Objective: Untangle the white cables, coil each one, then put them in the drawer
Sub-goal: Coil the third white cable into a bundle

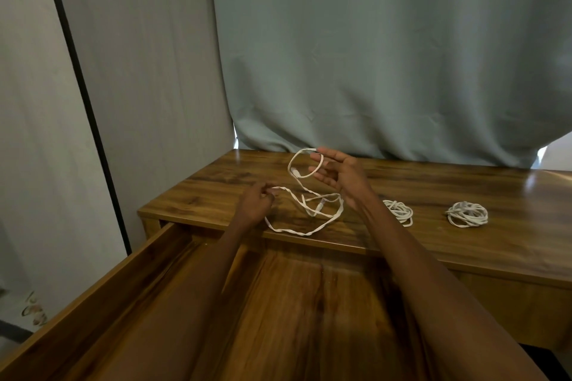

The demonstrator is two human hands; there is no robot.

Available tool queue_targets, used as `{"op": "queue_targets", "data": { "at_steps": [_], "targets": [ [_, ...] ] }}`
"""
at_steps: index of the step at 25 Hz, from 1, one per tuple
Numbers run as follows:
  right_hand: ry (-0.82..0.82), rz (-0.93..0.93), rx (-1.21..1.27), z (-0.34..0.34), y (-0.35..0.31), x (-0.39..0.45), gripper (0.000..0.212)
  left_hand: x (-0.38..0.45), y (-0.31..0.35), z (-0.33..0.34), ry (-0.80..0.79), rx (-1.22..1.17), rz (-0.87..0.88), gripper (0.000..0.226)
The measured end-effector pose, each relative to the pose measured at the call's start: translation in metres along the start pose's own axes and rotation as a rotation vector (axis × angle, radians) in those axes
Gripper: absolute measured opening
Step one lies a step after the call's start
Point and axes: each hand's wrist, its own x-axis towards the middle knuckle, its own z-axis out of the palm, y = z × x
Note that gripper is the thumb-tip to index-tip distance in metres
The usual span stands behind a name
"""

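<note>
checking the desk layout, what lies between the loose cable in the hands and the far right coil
One coiled white cable, partly hidden by the right forearm, lies on the desktop between them; head view.

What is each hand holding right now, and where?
Both hold the loose white cable: left hand pinches its strand, right hand carries a loop over its fingers.

You've got a wooden desk [464,244] with a glossy grain top. A grey-green curtain [387,56] hangs behind it, hem bunched on the desk's back edge. Left of the desk is a pale panel [148,71] with a black vertical strip [83,96]. Patterned fabric [34,311] sits low at far left.
</note>
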Motion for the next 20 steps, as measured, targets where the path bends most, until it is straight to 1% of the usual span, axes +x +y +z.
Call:
{"op": "queue_targets", "data": {
  "at_steps": [2, 4, 5, 6, 8, 10, 12, 14, 16, 18, 20],
  "targets": [
    [-0.039, -0.027, -0.089, 0.004, 0.005, -0.001, 0.034, -0.004, 0.006, -0.002, 0.119, 0.046, 0.207, 0.03],
    [-0.027, -0.114, -0.246, 0.013, 0.01, 0.0, 0.03, -0.009, 0.024, 0.0, 0.118, 0.134, 0.403, 0.037],
    [-0.024, -0.169, -0.318, 0.017, 0.012, 0.0, 0.027, -0.011, 0.036, 0.001, 0.087, 0.196, 0.452, 0.041],
    [-0.016, -0.216, -0.364, 0.022, 0.013, 0.0, 0.026, -0.012, 0.046, 0.003, 0.068, 0.239, 0.472, 0.044],
    [-0.007, -0.268, -0.352, 0.028, 0.016, 0.001, 0.025, -0.008, 0.055, 0.004, 0.036, 0.218, 0.433, 0.043],
    [0.008, -0.315, -0.395, 0.029, 0.019, 0.003, 0.022, -0.007, 0.054, 0.002, 0.002, 0.177, 0.38, 0.031],
    [0.016, -0.389, -0.555, 0.028, 0.022, 0.006, 0.02, -0.011, 0.052, 0.001, -0.003, 0.163, 0.382, 0.022],
    [0.046, -0.443, -0.675, 0.027, 0.023, 0.008, 0.02, -0.015, 0.051, 0.0, -0.012, 0.012, 0.361, 0.019],
    [0.075, -0.502, -0.743, 0.027, 0.024, 0.011, 0.019, -0.013, 0.054, -0.001, -0.035, -0.246, 0.274, 0.02],
    [0.051, -0.513, -0.809, 0.031, 0.033, 0.014, 0.017, -0.009, 0.058, 0.002, -0.108, -0.602, 0.093, 0.027],
    [0.013, -0.447, -0.874, 0.036, 0.047, 0.016, 0.019, -0.013, 0.066, 0.006, -0.239, -0.962, -0.112, 0.033]
  ]
}}
